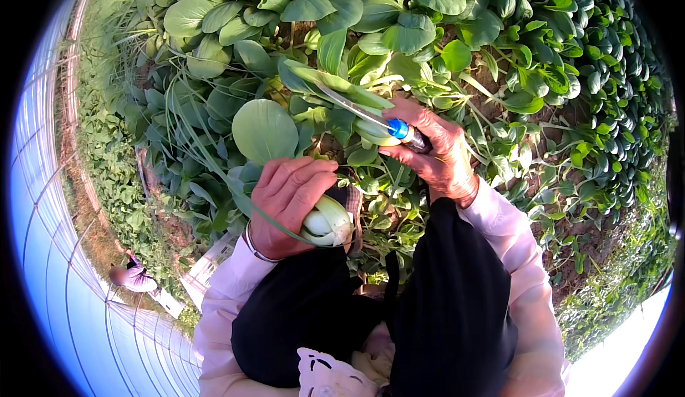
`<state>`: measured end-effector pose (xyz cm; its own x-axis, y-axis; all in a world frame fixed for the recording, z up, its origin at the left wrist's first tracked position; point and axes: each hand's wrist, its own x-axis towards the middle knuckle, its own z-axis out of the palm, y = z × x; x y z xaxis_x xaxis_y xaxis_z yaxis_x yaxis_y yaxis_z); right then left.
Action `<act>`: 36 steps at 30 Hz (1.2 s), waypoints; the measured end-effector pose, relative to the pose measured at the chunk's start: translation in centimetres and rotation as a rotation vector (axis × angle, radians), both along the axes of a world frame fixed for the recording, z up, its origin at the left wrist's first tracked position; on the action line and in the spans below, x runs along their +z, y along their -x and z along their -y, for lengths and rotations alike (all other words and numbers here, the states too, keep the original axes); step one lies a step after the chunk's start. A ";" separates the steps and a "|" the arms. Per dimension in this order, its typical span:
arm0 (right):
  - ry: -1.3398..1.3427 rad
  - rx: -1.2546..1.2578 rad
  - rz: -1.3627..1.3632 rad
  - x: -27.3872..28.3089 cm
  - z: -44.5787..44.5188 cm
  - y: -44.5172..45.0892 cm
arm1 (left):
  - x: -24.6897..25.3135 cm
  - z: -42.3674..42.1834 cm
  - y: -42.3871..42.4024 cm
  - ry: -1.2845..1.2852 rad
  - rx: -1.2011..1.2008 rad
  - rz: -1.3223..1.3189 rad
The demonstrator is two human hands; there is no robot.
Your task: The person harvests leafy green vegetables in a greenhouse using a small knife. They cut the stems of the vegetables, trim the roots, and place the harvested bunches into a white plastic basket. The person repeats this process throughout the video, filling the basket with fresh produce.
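My left hand (291, 204) is closed around a head of bok choy (327, 223), its pale base turned toward me and a broad leaf above my fingers. In my right hand (436, 150) is a knife (357, 109) with a blue collar and a dark handle, its blade pointing to the upper left. Another bok choy (374, 133) lies just under the blade against my right fingertips; whether these fingers grip it too, I cannot tell. Long thin grass blades (214, 156) cross over my left hand and wrist.
Dense bok choy plants (396, 27) fill the bed ahead, with darker leafy rows (621, 102) on the right. My black-clad knees (455, 300) are close below my hands. Greenhouse film (53, 193) on hoops curves along the left, where another person (140, 279) is near a white box (211, 268).
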<state>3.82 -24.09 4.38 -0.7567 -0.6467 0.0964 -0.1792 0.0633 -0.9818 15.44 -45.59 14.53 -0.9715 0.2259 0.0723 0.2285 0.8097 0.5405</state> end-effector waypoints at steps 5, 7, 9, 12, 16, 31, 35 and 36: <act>0.151 0.092 0.529 1.7 1.0 -0.4 | -1.8 -2.1 1.0 0.315 0.051 -0.120; 0.235 0.118 0.895 2.2 1.2 -0.5 | -3.5 -2.1 1.0 0.328 0.112 -0.155; 0.199 0.132 0.734 2.2 1.7 -0.6 | -4.5 -2.2 1.7 0.328 0.197 -0.283; 0.232 0.159 0.901 3.1 2.3 0.4 | -4.7 -1.1 1.5 0.247 0.255 -0.211; 0.280 0.100 0.894 1.0 2.9 1.1 | -2.8 1.1 0.4 -0.371 0.651 0.004; -0.420 0.506 0.284 -9.8 5.7 -3.4 | -2.1 7.1 -4.1 -0.366 0.388 0.838; -0.559 0.536 0.190 -11.2 8.2 -5.2 | -6.4 4.5 -5.7 0.235 0.197 0.770; -0.561 0.500 0.182 -12.4 8.2 -5.5 | -8.2 4.6 -5.6 0.314 0.177 0.809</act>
<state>9.32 -32.25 -8.05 -0.3346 -0.8309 -0.4446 -0.1565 0.5142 -0.8433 21.04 -50.23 6.35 -0.7207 -0.0392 -0.6921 -0.2703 0.9352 0.2286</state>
